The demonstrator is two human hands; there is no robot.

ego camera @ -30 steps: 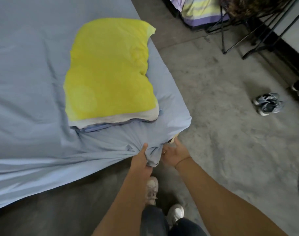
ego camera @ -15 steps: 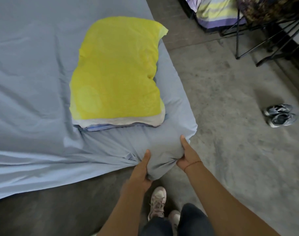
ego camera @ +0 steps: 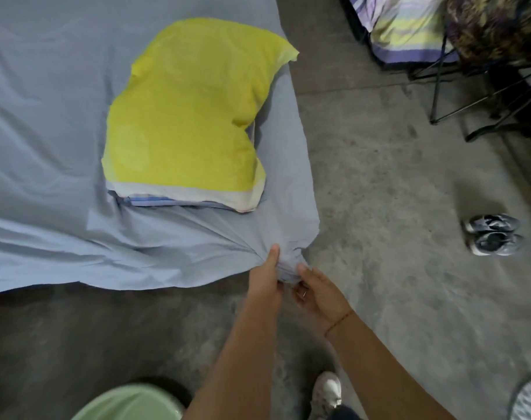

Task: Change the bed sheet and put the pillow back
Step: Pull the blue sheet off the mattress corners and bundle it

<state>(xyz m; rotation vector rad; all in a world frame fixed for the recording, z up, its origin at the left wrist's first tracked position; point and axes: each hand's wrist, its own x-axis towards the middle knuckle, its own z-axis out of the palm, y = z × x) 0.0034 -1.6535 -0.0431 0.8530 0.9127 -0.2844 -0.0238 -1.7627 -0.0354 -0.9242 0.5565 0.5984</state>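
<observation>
Nearest, along the bottom edge: one pale green rounded shape [ego camera: 128,401] and one white shoe [ego camera: 328,392] on the concrete floor [ego camera: 394,207]. Just beyond, two hands close together, almost touching: left hand [ego camera: 265,280] and right hand [ego camera: 317,295], both clamped on one bunched corner of the single blue-grey bed sheet [ego camera: 46,147], thumbs on the folds. Farther on, one yellow pillow [ego camera: 191,116], lying on that sheet near the bed's right edge. Off right, one pair of grey shoes [ego camera: 494,234]. Farthest, one black metal frame [ego camera: 470,95] and striped bedding [ego camera: 409,28].
</observation>
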